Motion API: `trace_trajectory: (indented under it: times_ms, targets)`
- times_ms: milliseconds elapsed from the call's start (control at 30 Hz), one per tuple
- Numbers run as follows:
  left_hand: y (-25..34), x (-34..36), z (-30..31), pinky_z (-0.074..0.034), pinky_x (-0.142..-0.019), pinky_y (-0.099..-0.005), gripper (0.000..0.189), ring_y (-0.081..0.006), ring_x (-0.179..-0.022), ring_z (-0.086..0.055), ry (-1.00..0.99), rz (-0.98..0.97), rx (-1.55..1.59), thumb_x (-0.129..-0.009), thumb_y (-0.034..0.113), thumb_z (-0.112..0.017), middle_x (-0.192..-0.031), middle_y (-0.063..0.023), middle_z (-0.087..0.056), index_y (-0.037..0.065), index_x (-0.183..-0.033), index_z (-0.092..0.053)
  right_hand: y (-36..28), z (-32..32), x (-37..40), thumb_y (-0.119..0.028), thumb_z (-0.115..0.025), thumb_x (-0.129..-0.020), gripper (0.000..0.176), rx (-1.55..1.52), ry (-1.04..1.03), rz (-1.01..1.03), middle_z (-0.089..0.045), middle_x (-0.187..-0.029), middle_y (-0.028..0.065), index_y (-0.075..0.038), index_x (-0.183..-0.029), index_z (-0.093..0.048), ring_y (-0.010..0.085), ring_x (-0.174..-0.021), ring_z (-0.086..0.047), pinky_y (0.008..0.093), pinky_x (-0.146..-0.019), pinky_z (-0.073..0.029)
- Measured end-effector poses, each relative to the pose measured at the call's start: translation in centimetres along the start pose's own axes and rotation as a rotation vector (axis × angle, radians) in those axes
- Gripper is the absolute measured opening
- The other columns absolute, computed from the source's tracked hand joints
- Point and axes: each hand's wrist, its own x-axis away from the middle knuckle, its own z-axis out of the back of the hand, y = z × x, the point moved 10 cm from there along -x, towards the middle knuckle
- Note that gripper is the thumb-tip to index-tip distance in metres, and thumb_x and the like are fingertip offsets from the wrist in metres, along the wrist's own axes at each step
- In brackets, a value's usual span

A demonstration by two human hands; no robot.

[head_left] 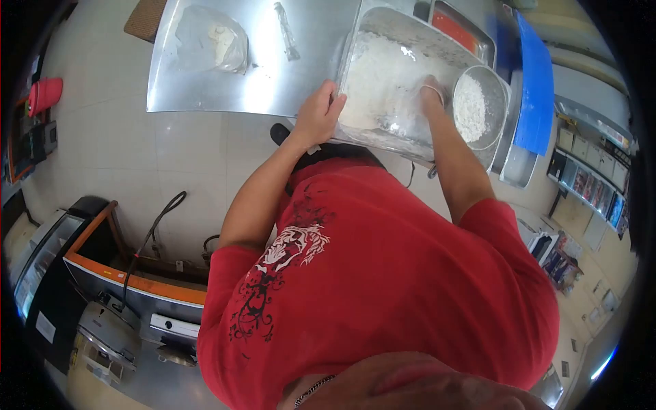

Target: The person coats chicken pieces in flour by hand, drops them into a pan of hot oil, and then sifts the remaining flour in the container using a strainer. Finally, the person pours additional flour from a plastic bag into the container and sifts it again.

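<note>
A deep metal pan (353, 75) holds a layer of white flour (383, 75). My left hand (318, 113) grips the pan's left rim, its thumb lying along the edge. Inside the pan, my right hand (431, 94) reaches down at the flour; its fingers are mostly hidden, so I cannot see whether it holds anything. Just right of that hand, a round sieve (501, 113) with white flour in it rests at the pan's right side.
On the steel table (198, 92) lie a clear plastic bag (229, 48) with pale contents and a crumpled plastic strip (287, 34). A tray with red contents (454, 27) and a blue panel (533, 89) stand beyond the pan. Below left is an orange-edged counter (137, 277).
</note>
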Motion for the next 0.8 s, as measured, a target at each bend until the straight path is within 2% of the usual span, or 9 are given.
trace_trajectory:
  times_ms: [133,267,433,533,600,667,733,767,800]
  targets:
    - [0.1,-0.1,0.0,-0.043,-0.066,-0.0452,0.025,-0.0393,-0.073,-0.057,-0.026,0.005,0.028,-0.095,0.027,-0.056,-0.077,-0.0185,-0.056,0.003,-0.095,-0.049,6.5,-1.8,-1.3,-0.023,-0.052,-0.091,0.026,0.097,0.041,-0.285,-0.067,-0.106,0.0162,-0.005,-0.100,-0.069,0.0256,-0.096,-0.064,0.0389,-0.078,-0.051]
    - [1.0,-0.3,0.9,-0.043,-0.066,-0.0473,0.023,-0.0410,-0.077,-0.057,0.004,-0.020,0.004,-0.093,0.025,-0.058,-0.080,-0.0189,-0.056,0.004,-0.093,-0.048,8.1,-0.9,-5.1,-0.025,-0.054,-0.091,0.026,0.210,0.118,-0.338,-0.068,-0.106,0.0114,-0.008,-0.102,-0.070,0.0219,-0.093,-0.065,0.0360,-0.076,-0.052]
    - [0.8,0.0,0.3,-0.043,-0.066,-0.0487,0.021,-0.0419,-0.076,-0.056,-0.022,-0.051,0.032,-0.092,0.022,-0.057,-0.080,-0.0184,-0.055,0.004,-0.092,-0.047,2.7,0.3,-9.8,-0.028,-0.057,-0.091,0.025,0.518,0.098,-0.237,-0.069,-0.106,0.0055,-0.012,-0.104,-0.070,0.0172,-0.090,-0.065,0.0324,-0.072,-0.053]
    - [0.6,0.0,0.3,-0.043,-0.065,-0.0493,0.021,-0.0425,-0.076,-0.056,-0.042,-0.050,0.039,-0.092,0.022,-0.057,-0.079,-0.0188,-0.056,0.004,-0.093,-0.047,-4.8,0.8,-7.4,-0.030,-0.058,-0.091,0.025,0.990,0.081,0.027,-0.070,-0.106,0.0019,-0.014,-0.106,-0.071,0.0144,-0.088,-0.066,0.0303,-0.070,-0.054]
    - [0.5,-0.1,0.4,-0.042,-0.065,-0.0494,0.022,-0.0427,-0.075,-0.056,-0.034,-0.041,0.032,-0.093,0.022,-0.057,-0.079,-0.0193,-0.056,0.004,-0.094,-0.047,-12.8,0.5,0.6,-0.027,-0.059,-0.091,0.028,1.552,0.730,0.176,-0.068,-0.109,0.0029,-0.012,-0.114,-0.064,0.0137,-0.088,-0.065,0.0295,-0.073,-0.055]
    - [0.6,0.3,0.1,-0.042,-0.064,-0.0494,0.022,-0.0428,-0.074,-0.057,-0.040,-0.030,0.038,-0.093,0.023,-0.057,-0.079,-0.0197,-0.056,0.003,-0.095,-0.047,-17.0,-5.4,8.8,-0.024,-0.059,-0.091,0.033,2.054,1.424,0.330,-0.065,-0.113,0.0039,-0.010,-0.121,-0.058,0.0130,-0.088,-0.064,0.0287,-0.075,-0.057]
    - [0.6,0.1,0.1,-0.042,-0.064,-0.0492,0.022,-0.0427,-0.073,-0.057,-0.052,-0.030,0.048,-0.093,0.023,-0.057,-0.079,-0.0200,-0.056,0.003,-0.095,-0.047,-17.2,-4.1,10.5,-0.017,-0.052,-0.095,0.031,0.738,0.854,0.792,-0.064,-0.114,0.0081,-0.005,-0.123,-0.055,0.0188,-0.092,-0.065,0.0365,-0.083,-0.055]
    - [0.7,0.0,0.0,-0.043,-0.064,-0.0490,0.022,-0.0427,-0.072,-0.057,-0.048,-0.031,0.041,-0.093,0.023,-0.057,-0.079,-0.0201,-0.056,0.003,-0.095,-0.047,-17.7,-0.1,12.4,-0.021,-0.047,-0.098,0.037,0.293,0.758,0.906,-0.061,-0.119,0.0077,-0.004,-0.131,-0.047,0.0191,-0.095,-0.063,0.0357,-0.089,-0.054]
    - [0.8,0.2,0.0,-0.043,-0.064,-0.0488,0.022,-0.0428,-0.072,-0.056,-0.044,-0.026,0.033,-0.093,0.023,-0.057,-0.079,-0.0201,-0.056,0.003,-0.095,-0.048,-14.5,1.2,8.9,-0.026,-0.046,-0.099,0.039,-0.005,0.639,0.787,-0.061,-0.118,0.0105,-0.002,-0.129,-0.051,0.0204,-0.101,-0.061,0.0358,-0.091,-0.051]
